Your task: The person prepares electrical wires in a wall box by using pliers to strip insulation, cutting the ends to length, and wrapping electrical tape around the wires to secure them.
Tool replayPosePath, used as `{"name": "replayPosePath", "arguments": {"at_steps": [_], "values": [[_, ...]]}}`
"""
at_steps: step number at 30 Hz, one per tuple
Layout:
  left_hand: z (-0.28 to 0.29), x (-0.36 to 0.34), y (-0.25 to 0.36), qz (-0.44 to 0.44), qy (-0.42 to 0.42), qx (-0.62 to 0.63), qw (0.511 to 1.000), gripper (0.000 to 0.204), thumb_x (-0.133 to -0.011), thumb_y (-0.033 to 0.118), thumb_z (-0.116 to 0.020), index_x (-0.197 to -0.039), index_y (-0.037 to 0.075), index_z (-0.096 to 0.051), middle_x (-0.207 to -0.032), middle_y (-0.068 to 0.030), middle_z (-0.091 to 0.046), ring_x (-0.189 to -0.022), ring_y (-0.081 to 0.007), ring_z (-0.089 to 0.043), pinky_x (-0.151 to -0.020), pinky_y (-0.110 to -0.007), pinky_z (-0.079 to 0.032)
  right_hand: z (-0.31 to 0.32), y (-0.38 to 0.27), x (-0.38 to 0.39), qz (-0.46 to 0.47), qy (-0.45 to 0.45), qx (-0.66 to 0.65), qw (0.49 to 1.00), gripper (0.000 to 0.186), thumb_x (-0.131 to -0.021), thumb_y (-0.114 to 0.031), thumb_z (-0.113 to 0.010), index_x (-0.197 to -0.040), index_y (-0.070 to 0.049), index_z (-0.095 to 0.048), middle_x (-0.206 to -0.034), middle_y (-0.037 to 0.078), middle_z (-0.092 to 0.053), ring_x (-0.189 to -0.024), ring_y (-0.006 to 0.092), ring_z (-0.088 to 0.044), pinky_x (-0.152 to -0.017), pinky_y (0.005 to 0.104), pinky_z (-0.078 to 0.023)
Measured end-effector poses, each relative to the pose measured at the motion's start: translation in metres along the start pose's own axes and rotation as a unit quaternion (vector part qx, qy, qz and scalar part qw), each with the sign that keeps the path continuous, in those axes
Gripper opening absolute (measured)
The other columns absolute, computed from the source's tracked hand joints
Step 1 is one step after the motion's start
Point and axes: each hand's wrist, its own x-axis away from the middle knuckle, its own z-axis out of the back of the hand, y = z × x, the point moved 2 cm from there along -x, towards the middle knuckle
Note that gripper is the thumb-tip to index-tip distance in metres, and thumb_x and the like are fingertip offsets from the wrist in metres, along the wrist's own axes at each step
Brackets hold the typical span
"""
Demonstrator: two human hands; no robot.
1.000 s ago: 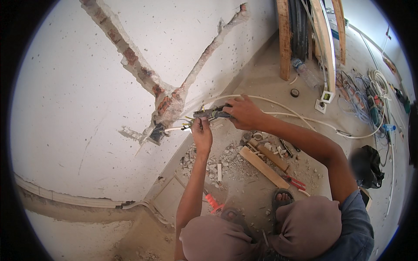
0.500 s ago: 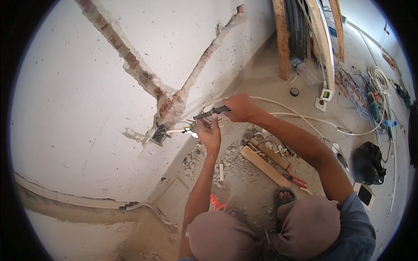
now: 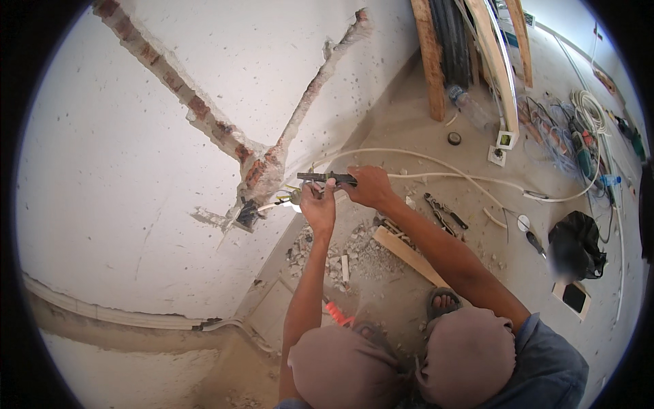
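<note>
My right hand [image 3: 368, 185] is closed on the right part of a long dark hand tool [image 3: 313, 177], which lies level, pointing left. My left hand [image 3: 319, 208] is closed beneath it, with thumb and fingers against the tool and small coloured wires [image 3: 295, 189]; which of them it grips is partly hidden. A round pale greenish piece [image 3: 295, 200] sits just left of it, too small to make out. A white cable [image 3: 268, 206] runs from there to a dark box [image 3: 246, 217] in the chiselled wall [image 3: 266, 167], where two broken channels meet.
On the floor are rubble [image 3: 361, 252], a wooden board [image 3: 405, 255], pliers [image 3: 446, 217], a screwdriver [image 3: 535, 242], a black bag [image 3: 575, 245] and a roll of tape [image 3: 454, 138]. Loose white cable [image 3: 436, 159] curves toward coils [image 3: 589, 112] at right. Upright planks [image 3: 431, 68] lean at back.
My right hand and forearm have moved down, uncovering pliers on the floor. The dark tool is turned nearer level. The whole view has shifted slightly.
</note>
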Motion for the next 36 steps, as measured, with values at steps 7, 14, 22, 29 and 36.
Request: {"name": "replayPosePath", "arguments": {"at_steps": [7,14,22,29,36], "values": [[0.001,0.016,0.008,-0.015,0.076,0.025,0.997,0.053,-0.089,0.027,-0.081,-0.065,0.006,-0.038,-0.066,0.0024,-0.031,-0.063,-0.0133,-0.031,-0.056,-0.032,-0.029,-0.007,0.031,-0.021,-0.217,0.143,-0.008,0.966,0.04,-0.088,-0.041,-0.069,-0.079,-0.002,-0.069,-0.072,0.023,-0.066,-0.075,0.0431,-0.067,-0.068,0.0529,-0.052],[0.02,0.028,0.019,-0.01,0.009,0.085,0.996,0.028,-0.094,0.016,-0.073,-0.113,0.0,-0.059,-0.088,-0.0048,-0.057,-0.073,-0.0114,-0.053,-0.062,-0.028,-0.047,0.061,0.059,-0.015,-0.353,0.065,-0.474,0.804,0.036,-0.092,-0.027,-0.067,-0.103,0.007,-0.064,-0.092,0.025,-0.064,-0.085,0.0366,-0.068,-0.07,0.0487,-0.055],[0.054,0.058,-0.04,0.124,0.047,0.2,0.971,0.025,-0.102,0.021,-0.062,-0.114,-0.001,-0.062,-0.089,-0.0049,-0.063,-0.076,-0.012,-0.062,-0.066,-0.026,-0.054,0.093,0.016,0.003,-0.024,-0.014,-0.097,0.995,0.028,-0.091,-0.02,-0.065,-0.116,-0.006,-0.063,-0.114,0.013,-0.063,-0.109,0.031,-0.061,-0.095,0.0496,-0.044],[0.082,0.032,-0.035,0.062,0.076,0.094,0.991,0.038,-0.096,0.015,-0.069,-0.128,0.0,-0.056,-0.111,-0.0088,-0.059,-0.094,-0.0157,-0.059,-0.073,-0.029,-0.051,0.087,-0.027,-0.01,0.194,-0.009,0.118,0.974,0.023,-0.084,-0.015,-0.066,-0.106,-0.011,-0.07,-0.128,0.01,-0.061,-0.122,0.0273,-0.055,-0.11,0.057,-0.032],[0.079,0.011,-0.024,-0.058,0.039,-0.101,0.992,0.052,-0.089,0.016,-0.074,-0.134,0.0,-0.054,-0.119,-0.0111,-0.059,-0.103,-0.0205,-0.054,-0.084,-0.034,-0.046,0.083,-0.027,-0.063,0.334,-0.033,0.234,0.912,0.019,-0.083,-0.012,-0.067,-0.101,-0.015,-0.073,-0.119,0.006,-0.063,-0.12,0.0224,-0.055,-0.116,0.0579,-0.027]]}}
